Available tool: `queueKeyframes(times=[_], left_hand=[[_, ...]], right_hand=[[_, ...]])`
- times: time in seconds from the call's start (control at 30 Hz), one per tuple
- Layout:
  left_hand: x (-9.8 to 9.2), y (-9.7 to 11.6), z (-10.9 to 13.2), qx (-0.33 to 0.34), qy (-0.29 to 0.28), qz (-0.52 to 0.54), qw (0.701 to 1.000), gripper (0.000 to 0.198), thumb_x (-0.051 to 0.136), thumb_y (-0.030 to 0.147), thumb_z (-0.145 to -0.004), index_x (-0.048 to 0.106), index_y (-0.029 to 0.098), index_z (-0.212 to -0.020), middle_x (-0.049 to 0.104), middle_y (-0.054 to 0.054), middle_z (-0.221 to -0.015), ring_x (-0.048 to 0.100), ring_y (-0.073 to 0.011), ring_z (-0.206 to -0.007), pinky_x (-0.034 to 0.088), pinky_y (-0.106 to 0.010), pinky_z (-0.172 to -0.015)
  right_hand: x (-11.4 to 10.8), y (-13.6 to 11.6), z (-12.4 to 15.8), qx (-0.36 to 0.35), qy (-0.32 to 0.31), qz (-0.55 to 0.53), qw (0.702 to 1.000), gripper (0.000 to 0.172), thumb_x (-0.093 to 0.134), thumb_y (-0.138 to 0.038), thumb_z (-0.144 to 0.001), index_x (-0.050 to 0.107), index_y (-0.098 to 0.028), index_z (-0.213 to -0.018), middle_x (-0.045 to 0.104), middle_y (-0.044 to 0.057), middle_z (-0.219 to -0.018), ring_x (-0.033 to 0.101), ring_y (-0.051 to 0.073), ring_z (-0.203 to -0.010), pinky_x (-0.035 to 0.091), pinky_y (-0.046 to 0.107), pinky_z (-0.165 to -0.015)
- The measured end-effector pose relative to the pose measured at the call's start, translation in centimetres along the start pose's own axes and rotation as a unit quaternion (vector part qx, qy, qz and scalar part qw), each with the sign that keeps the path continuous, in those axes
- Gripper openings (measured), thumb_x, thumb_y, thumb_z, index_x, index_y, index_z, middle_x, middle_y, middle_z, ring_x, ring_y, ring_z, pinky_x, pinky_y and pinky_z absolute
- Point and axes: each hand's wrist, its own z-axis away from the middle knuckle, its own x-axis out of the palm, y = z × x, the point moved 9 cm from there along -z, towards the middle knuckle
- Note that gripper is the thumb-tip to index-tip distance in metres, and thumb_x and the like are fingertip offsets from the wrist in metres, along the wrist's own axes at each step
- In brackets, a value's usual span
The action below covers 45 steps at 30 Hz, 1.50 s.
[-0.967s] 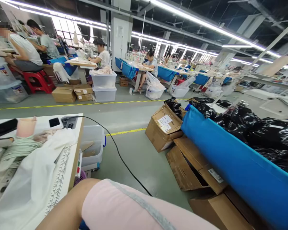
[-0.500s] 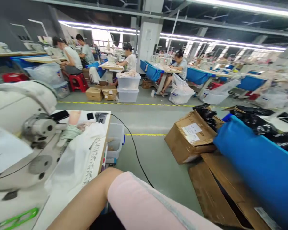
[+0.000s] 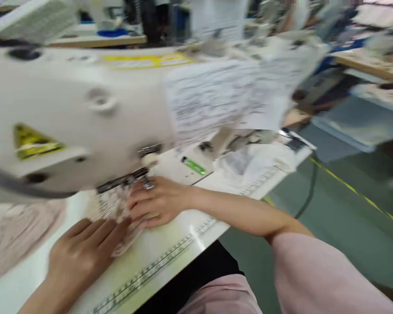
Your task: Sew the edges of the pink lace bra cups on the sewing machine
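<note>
"Below the dark bar of the sewing machine, we are seeing a pale patterned cloth. Which way is it lying from our hands?"

"It is lying between them. From our left grip it is sitting ahead and to the right; from our right grip, straight off to the left, at the fingertips."

"Which of the two is nearer?"

"Both are touching it. Our right is covering its right side and resting closer to the bar; our left is meeting its near edge with bent fingers."

"Are we holding it, then?"

"We are not able to tell. The right fingers are curling over the cloth, but blur and overlap are hiding whether either grip is pinching it or only pressing it down."

"And its long axis?"

"We are making out a stretch running from under the bar back toward us, with a loose fold showing between the two grips. Our fingers are covering too much to be sure of the rest."

"What is lying nearby on the surface?"

"Green snips are lying just beyond our right wrist, and a heap of pink fabric is spreading out left of our left grip."
</note>
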Motion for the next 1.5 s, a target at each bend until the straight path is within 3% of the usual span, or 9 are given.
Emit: queueKeyframes(times=[0.13, 0.33, 0.43, 0.5, 0.57, 0.67, 1.0, 1.27, 1.5], left_hand=[[0.8, -0.4, 1.5, -0.009, -0.012, -0.080, 0.997, 0.010, 0.058, 0.010, -0.088, 0.064, 0.011, -0.096, 0.060, 0.001, -0.062, 0.051, -0.0133, -0.055, 0.035, -0.031, -0.054], [0.9, -0.6, 1.9, -0.033, -0.008, -0.074, 0.997, 0.004, 0.063, 0.011, -0.086, 0.064, 0.011, -0.089, 0.054, 0.003, -0.057, 0.047, -0.0127, -0.051, 0.032, -0.031, -0.050], [0.9, -0.8, 2.1, -0.045, -0.004, -0.072, 0.996, 0.004, 0.061, 0.010, -0.086, 0.064, 0.013, -0.086, 0.056, 0.003, -0.058, 0.049, -0.0126, -0.052, 0.034, -0.031, -0.051], [0.8, -0.9, 2.1, -0.052, 0.006, -0.072, 0.996, 0.006, 0.060, 0.009, -0.086, 0.063, 0.014, -0.085, 0.065, 0.001, -0.069, 0.058, -0.0149, -0.062, 0.044, -0.034, -0.061], [1.0, -1.1, 2.1, -0.062, 0.009, -0.056, 0.996, 0.009, 0.056, 0.010, -0.088, 0.063, 0.014, -0.092, 0.072, -0.005, -0.093, 0.067, -0.0216, -0.089, 0.050, -0.042, -0.082], [2.2, -1.8, 2.3, -0.080, -0.021, -0.021, 0.996, 0.022, 0.047, 0.017, -0.091, 0.061, 0.008, -0.105, 0.065, -0.015, -0.124, 0.057, -0.0294, -0.122, 0.049, -0.046, -0.100], [3.5, -2.8, 2.8, -0.111, -0.058, -0.033, 0.992, 0.020, 0.044, 0.020, -0.089, 0.058, 0.011, -0.100, 0.061, -0.020, -0.128, 0.057, -0.0285, -0.123, 0.058, -0.039, -0.090], [3.7, -2.9, 2.8, -0.118, -0.064, -0.032, 0.991, 0.026, 0.045, 0.026, -0.092, 0.059, 0.009, -0.105, 0.061, -0.019, -0.129, 0.057, -0.0287, -0.122, 0.058, -0.039, -0.090], [3.9, -2.9, 2.7, -0.120, -0.073, -0.047, 0.989, 0.027, 0.044, 0.026, -0.092, 0.059, 0.009, -0.106, 0.062, -0.019, -0.128, 0.058, -0.0289, -0.121, 0.059, -0.040, -0.088]], right_hand=[[1.1, 1.0, -0.4, 0.018, 0.032, -0.002, 0.999, 0.039, 0.050, -0.052, -0.093, 0.055, -0.018, -0.110, 0.058, 0.008, -0.121, 0.052, 0.018, -0.103, 0.041, 0.034, -0.088], [0.9, -0.2, -0.7, 0.002, 0.083, 0.001, 0.997, 0.014, 0.052, -0.032, -0.096, 0.061, -0.022, -0.094, 0.064, 0.000, -0.111, 0.055, 0.014, -0.099, 0.045, 0.032, -0.086], [0.6, -0.6, -0.7, -0.023, 0.101, -0.014, 0.995, 0.016, 0.052, -0.024, -0.096, 0.063, -0.021, -0.085, 0.068, -0.003, -0.100, 0.058, 0.011, -0.095, 0.047, 0.033, -0.094], [0.9, -0.7, -0.6, -0.032, 0.086, -0.029, 0.995, 0.017, 0.050, -0.023, -0.097, 0.064, -0.020, -0.088, 0.070, -0.003, -0.095, 0.061, 0.010, -0.096, 0.049, 0.030, -0.092], [1.1, -0.5, -0.5, -0.016, 0.073, -0.033, 0.997, 0.016, 0.049, -0.023, -0.098, 0.064, -0.020, -0.094, 0.070, -0.002, -0.093, 0.062, 0.009, -0.098, 0.052, 0.027, -0.084], [1.2, 0.1, -0.4, 0.023, 0.074, -0.028, 0.997, 0.015, 0.047, -0.019, -0.098, 0.062, -0.020, -0.098, 0.071, -0.002, -0.092, 0.064, 0.008, -0.093, 0.053, 0.025, -0.075], [2.2, 0.0, -0.8, 0.032, 0.049, 0.012, 0.998, 0.024, 0.039, -0.009, -0.096, 0.059, -0.021, -0.100, 0.068, -0.005, -0.087, 0.060, 0.005, -0.082, 0.052, 0.021, -0.069], [0.2, -0.4, -0.6, 0.031, 0.129, 0.095, 0.987, 0.024, 0.042, -0.006, -0.091, 0.058, -0.023, -0.089, 0.064, -0.011, -0.071, 0.055, 0.004, -0.069, 0.039, 0.021, -0.051], [-0.4, -0.4, -0.4, 0.072, 0.117, 0.158, 0.978, 0.022, 0.045, -0.014, -0.094, 0.062, -0.026, -0.089, 0.067, -0.012, -0.075, 0.050, 0.005, -0.061, 0.037, 0.023, -0.053]])
